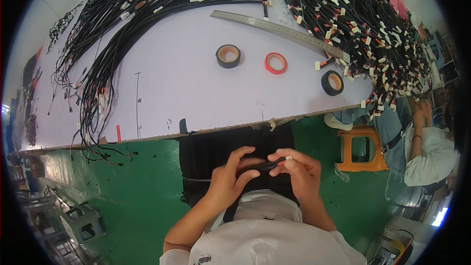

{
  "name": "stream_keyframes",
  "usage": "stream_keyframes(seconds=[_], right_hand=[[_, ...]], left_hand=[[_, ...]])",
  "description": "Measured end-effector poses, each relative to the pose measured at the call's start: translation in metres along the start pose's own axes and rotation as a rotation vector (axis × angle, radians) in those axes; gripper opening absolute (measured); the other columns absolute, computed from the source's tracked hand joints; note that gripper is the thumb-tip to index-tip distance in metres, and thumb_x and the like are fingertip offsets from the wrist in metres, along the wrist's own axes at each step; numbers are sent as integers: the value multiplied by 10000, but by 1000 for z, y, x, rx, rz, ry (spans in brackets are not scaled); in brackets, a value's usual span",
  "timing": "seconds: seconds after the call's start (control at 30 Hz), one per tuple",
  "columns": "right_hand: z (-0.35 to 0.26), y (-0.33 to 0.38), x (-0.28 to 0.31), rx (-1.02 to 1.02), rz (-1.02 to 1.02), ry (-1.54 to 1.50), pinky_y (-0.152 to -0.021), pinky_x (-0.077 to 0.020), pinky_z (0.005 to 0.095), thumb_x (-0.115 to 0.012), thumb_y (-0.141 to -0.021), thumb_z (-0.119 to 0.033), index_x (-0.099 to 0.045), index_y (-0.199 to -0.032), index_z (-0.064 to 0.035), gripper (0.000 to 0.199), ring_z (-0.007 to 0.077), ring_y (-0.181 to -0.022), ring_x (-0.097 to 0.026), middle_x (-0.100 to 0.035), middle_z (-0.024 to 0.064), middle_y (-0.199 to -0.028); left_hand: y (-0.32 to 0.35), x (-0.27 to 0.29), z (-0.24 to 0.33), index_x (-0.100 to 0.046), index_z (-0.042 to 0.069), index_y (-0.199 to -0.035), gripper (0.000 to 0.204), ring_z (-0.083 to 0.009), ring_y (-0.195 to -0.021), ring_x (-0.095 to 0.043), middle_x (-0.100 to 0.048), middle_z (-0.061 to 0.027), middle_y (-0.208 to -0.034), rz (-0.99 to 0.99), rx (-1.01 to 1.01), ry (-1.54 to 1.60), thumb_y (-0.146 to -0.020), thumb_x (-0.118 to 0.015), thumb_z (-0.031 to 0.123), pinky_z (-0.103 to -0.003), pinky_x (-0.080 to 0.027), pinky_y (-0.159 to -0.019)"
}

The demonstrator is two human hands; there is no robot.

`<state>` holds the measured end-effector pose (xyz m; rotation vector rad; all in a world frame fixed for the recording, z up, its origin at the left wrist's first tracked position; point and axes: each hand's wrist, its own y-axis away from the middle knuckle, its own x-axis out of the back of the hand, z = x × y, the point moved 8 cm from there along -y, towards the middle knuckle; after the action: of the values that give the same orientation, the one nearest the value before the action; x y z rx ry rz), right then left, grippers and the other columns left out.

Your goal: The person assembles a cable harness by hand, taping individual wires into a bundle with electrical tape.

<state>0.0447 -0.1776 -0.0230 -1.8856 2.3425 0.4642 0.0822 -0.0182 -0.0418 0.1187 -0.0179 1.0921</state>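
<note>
Over my lap I hold a black cable [267,165] with both hands. At its right end, short red and dark wires run into a small white connector [289,158]. My left hand [229,176] is closed around the sheathed part, thumb below and fingers above, and the cable's tail comes out to the left past the wrist. My right hand [303,172] pinches the wire end close to the connector. Its fingertips partly hide the wires.
On the white table [186,88] ahead lie black tape rolls [228,56], a red tape roll [276,63] and a steel ruler [279,32]. Cable bundles [122,34] spread at left; a connector-ended heap [363,34] is at right. A person [427,152] sits by an orange stool [363,164].
</note>
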Motion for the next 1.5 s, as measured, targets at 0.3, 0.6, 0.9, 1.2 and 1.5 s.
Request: stream_keyframes(seconds=[0.3,0.6,0.9,1.2,1.5], right_hand=[[0,-2,-2,10,-14,-43,-665,-560,304,-464,-868,-34,-580,-1094,94,284,234,-701,-660,-641,246,-975],[3,-1,0,-83,-59,-157,-685,-567,324,-455,-882,-41,-565,-1110,98,288,243,-735,-659,-634,256,-1003],[-123,-50,-18,652,-146,851,-820,-469,340,-625,-744,-20,-554,-1195,-8,456,254,-909,-596,-612,124,-1046],[-111,-144,-58,809,-325,1351,-930,-398,373,-604,-747,-46,-556,-1143,-24,400,330,-1070,-476,-526,136,-1179],[-60,-50,-20,107,-389,-242,-615,-520,356,-485,-847,-212,-567,-1068,87,380,232,-786,-573,-528,178,-1060]], left_hand=[[10,-5,34,-630,18,-979,279,-260,-629,-636,-662,-131,-824,151,-447,-493,-743,-731,127,-321,-506,-534],[13,-11,47,-627,1,-918,252,-228,-577,-614,-635,-100,-750,149,-562,-533,-707,-735,86,-293,-489,-489],[5,24,62,-638,2,-857,165,-183,-486,-529,-608,-94,-674,399,-514,-477,-707,-707,-7,-268,-404,-446],[7,39,70,-634,1,-870,145,-192,-531,-564,-618,-94,-695,550,-481,-439,-738,-690,-17,-263,-425,-481],[0,43,57,-633,3,-865,139,-199,-551,-591,-623,-97,-708,515,-448,-383,-740,-691,-14,-265,-448,-491]])
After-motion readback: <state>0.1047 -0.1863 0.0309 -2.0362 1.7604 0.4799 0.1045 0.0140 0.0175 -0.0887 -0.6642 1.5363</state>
